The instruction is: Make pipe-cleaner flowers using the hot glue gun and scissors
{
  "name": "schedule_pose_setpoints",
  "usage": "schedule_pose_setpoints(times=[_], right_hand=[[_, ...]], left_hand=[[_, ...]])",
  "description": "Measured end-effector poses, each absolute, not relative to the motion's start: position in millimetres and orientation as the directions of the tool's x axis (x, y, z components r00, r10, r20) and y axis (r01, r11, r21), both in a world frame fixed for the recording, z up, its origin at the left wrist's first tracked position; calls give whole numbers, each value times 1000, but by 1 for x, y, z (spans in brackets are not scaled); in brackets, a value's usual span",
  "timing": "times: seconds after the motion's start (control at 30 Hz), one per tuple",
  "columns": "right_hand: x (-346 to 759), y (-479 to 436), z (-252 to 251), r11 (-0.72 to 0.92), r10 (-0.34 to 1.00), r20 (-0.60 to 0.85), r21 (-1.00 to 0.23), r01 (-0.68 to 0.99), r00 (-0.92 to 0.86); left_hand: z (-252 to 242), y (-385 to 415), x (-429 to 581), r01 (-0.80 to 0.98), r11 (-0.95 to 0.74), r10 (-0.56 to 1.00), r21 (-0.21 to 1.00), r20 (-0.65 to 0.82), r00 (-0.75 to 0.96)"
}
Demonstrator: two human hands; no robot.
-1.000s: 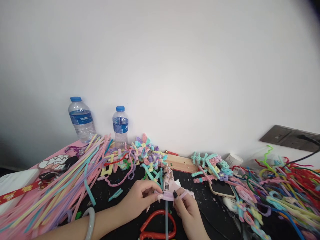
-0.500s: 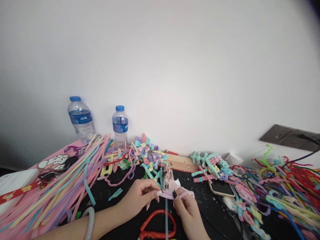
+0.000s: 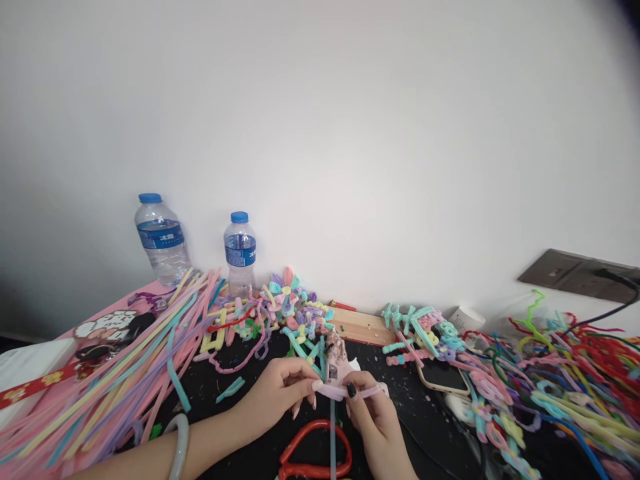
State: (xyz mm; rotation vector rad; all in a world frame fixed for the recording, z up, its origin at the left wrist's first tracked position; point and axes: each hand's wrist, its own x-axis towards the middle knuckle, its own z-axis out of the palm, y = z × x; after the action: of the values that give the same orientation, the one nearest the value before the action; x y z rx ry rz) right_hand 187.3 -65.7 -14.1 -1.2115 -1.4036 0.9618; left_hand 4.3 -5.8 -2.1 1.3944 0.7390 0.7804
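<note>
Lilac fuzzy craft stem (image 3: pixel 334 392) spans the two hands: the left hand (image 3: pixel 287 390) pinches one end between thumb and finger, the right hand (image 3: pixel 373 417) grips the other. It crosses in front of a pale pink glue gun (image 3: pixel 340 369). Nearer lies a looped red plastic handle (image 3: pixel 349 448); outward, long pastel fuzzy stems (image 3: pixel 165 333) and a dark-screened phone (image 3: pixel 443 377) flank the hands.
</note>
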Motion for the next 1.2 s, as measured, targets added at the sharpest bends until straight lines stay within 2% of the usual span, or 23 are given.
schedule_pose_setpoints(times=[0.3,0.83,1.0,1.1,1.2], right_hand=[[186,-64,-19,119,984,133,-986,120,120],[187,-64,-18,119,988,131,-984,132,86],[186,-65,-16,129,985,142,-983,129,96],[186,-65,-16,137,983,150,-983,124,102],[186,-65,-17,138,982,152,-983,121,116]], left_hand=[[-5,-5,6,53,20,839,998,-45,542],[-5,-2,3,4,-172,839,985,144,525],[-1,-3,2,69,-263,837,962,192,513],[2,-4,2,135,-279,848,951,178,499],[3,-4,3,149,-226,869,963,130,477]])
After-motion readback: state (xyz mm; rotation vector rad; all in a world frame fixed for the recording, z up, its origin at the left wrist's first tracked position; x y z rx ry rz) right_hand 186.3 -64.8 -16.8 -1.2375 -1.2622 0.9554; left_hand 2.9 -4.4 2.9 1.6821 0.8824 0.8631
